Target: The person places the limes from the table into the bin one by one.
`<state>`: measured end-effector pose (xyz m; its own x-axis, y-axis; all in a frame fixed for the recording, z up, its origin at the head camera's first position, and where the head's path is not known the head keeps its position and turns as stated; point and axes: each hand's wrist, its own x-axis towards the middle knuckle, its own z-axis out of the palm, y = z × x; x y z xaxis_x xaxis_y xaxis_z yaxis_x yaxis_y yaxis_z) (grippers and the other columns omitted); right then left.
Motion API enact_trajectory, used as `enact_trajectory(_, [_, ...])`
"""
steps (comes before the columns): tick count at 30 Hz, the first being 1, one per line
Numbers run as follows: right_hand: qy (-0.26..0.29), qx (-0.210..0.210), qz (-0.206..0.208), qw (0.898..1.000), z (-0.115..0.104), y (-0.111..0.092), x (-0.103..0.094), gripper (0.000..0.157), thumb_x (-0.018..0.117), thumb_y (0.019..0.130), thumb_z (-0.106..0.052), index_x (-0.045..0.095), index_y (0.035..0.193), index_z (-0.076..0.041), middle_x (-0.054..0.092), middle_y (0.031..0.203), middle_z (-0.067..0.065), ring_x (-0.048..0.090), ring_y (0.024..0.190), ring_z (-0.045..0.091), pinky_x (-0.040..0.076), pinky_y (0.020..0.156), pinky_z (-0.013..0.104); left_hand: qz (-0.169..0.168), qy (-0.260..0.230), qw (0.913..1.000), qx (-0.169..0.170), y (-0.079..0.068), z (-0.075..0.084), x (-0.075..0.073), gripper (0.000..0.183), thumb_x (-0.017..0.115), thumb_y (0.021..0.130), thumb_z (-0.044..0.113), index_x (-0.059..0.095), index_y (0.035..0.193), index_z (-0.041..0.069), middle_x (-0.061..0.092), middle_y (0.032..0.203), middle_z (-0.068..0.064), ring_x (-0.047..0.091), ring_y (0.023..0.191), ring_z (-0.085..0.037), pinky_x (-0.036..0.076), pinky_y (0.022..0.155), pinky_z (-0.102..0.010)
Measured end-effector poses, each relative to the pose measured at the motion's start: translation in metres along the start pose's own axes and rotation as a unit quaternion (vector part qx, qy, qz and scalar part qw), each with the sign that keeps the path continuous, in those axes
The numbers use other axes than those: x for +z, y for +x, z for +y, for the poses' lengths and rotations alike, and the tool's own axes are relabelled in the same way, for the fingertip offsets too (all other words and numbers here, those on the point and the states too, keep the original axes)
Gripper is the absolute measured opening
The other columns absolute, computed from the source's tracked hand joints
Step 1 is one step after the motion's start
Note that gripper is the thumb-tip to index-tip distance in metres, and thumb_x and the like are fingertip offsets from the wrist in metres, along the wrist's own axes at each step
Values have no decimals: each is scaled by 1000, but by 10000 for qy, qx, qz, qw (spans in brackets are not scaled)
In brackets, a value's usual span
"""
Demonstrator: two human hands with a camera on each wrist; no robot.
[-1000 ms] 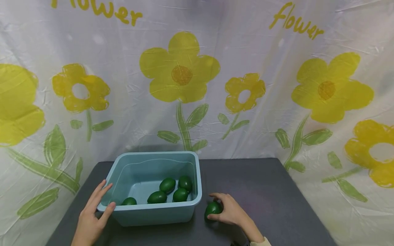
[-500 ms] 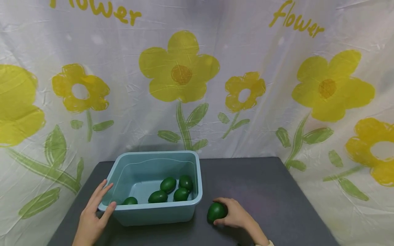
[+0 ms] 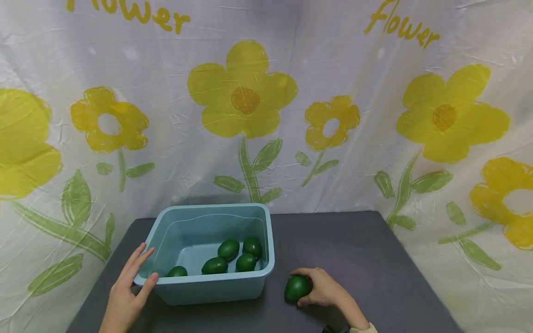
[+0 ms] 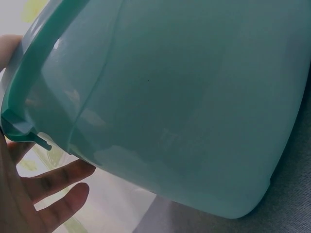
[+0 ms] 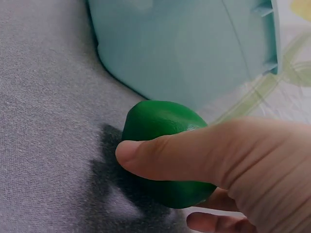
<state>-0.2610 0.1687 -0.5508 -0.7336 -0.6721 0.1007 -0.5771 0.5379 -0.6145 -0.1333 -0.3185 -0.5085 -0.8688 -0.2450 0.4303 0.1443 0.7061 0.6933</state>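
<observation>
My right hand (image 3: 326,290) holds a smooth, dark green oval fruit (image 3: 297,287) between thumb and fingers, to the right of a light blue plastic bin (image 3: 208,291). In the right wrist view the thumb lies across the green oval fruit (image 5: 167,116), and a shadow falls on the cloth beneath it. At the bin's near left corner is my left hand (image 3: 125,291), fingers spread and fairly straight, touching the rim. The left wrist view shows its fingers (image 4: 63,179) beside the bin's outer wall (image 4: 184,107). Several similar green fruits (image 3: 228,249) lie inside the bin.
A dark grey cloth-covered table (image 3: 345,240) carries the bin, which stands left of the middle near the back edge. Behind and along both sides hangs a white curtain (image 3: 166,92) printed with yellow flowers.
My right hand has moved slightly right, away from the bin, with the green oval fruit in its grip. My left hand stays at the bin's corner. The view has shifted a little.
</observation>
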Motion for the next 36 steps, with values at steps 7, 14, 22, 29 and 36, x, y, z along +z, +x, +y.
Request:
enact_trajectory(7, [45, 225, -5, 9997, 1, -1, 0, 66, 96, 75, -30, 71, 133, -11, 75, 118, 0, 64, 99, 12, 53, 82, 31, -35, -4, 10000, -9, 0, 0, 0, 60, 71, 103, 25, 50, 160, 22, 33, 172, -10, 15, 149, 15, 30, 109, -82])
enact_trajectory(14, [234, 525, 265, 9980, 2, -1, 5, 61, 92, 80, -35, 71, 132, -12, 75, 110, 0, 63, 89, 6, 52, 74, 29, -39, 20, 10000, -21, 1, 1, 1, 60, 72, 103, 26, 51, 159, 22, 33, 172, -9, 15, 149, 15, 31, 108, -82])
enact_trajectory(22, [307, 721, 437, 9960, -2, 3, -3, 62, 91, 82, -33, 69, 135, -10, 75, 111, 1, 63, 87, 9, 52, 73, 31, -35, 8, 10000, 16, 0, -1, -1, 60, 72, 103, 24, 51, 159, 23, 33, 172, -7, 16, 149, 15, 31, 107, -82])
enact_trajectory(29, [320, 941, 697, 9926, -6, 4, -14, 64, 92, 81, -31, 69, 137, -11, 74, 107, 0, 62, 85, 16, 52, 71, 32, -54, -46, 9999, 82, 1, -2, -1, 60, 71, 103, 24, 50, 160, 24, 33, 172, -6, 16, 149, 15, 29, 108, -83])
enact_trajectory(36, [237, 907, 860, 9919, -5, 7, -24, 49, 90, 85, -33, 72, 129, -20, 75, 106, -2, 61, 87, 21, 47, 71, 32, -30, -26, 10000, 74, 0, -2, 0, 60, 71, 103, 23, 51, 159, 23, 33, 172, -8, 16, 148, 16, 29, 108, -83])
